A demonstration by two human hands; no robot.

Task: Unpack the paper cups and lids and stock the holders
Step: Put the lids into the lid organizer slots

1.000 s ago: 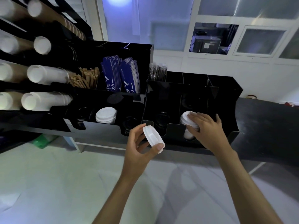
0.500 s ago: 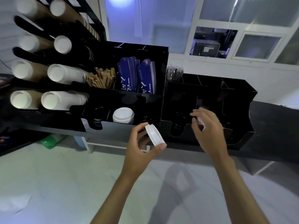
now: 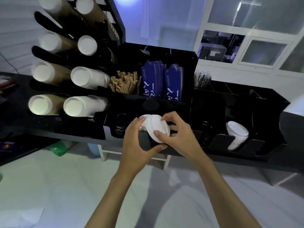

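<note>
Lid pinched by both hands (fingers curled).

White lid partly covered by fingers of left hand and right hand; stack of white lids behind it mostly hidden, count not readable. Brown cup stacks at upper left blurred and cut off by top edge; dark lids in black holder lost in shadow, number not discernible. Print on blue sleeves too small to read; both forearms cut off by bottom edge.
</note>
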